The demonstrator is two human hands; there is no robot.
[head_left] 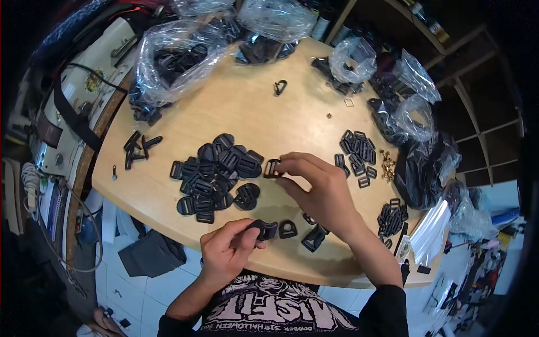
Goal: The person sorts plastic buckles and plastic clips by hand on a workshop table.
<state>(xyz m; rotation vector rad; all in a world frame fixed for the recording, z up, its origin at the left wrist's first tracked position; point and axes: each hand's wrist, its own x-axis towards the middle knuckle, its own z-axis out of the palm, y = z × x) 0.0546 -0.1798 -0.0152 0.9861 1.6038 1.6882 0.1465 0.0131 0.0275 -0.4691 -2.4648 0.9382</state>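
Observation:
Near the front edge of the table, my left hand [227, 247] is closed around a black plastic buckle [265, 230], pinched between thumb and fingers. My right hand [315, 185] reaches over the table, with thumb and fingertips at a black strap slider [273, 169]. To the left of that slider lies a heap of black ladder-lock buckles [205, 178]. A black D-shaped ring piece [288, 229] lies between my hands. Beside it, below my right wrist, is a black side-release buckle [315, 238]; a further small black piece there is partly hidden by my wrist.
Piles of black sliders [359, 147], brass-coloured bits [387, 164] and more black buckles [391, 218] lie at the right. Clear plastic bags [179, 62] with black parts line the back. A single black hook [280, 87] lies behind. At left stands a sewing machine [84, 84].

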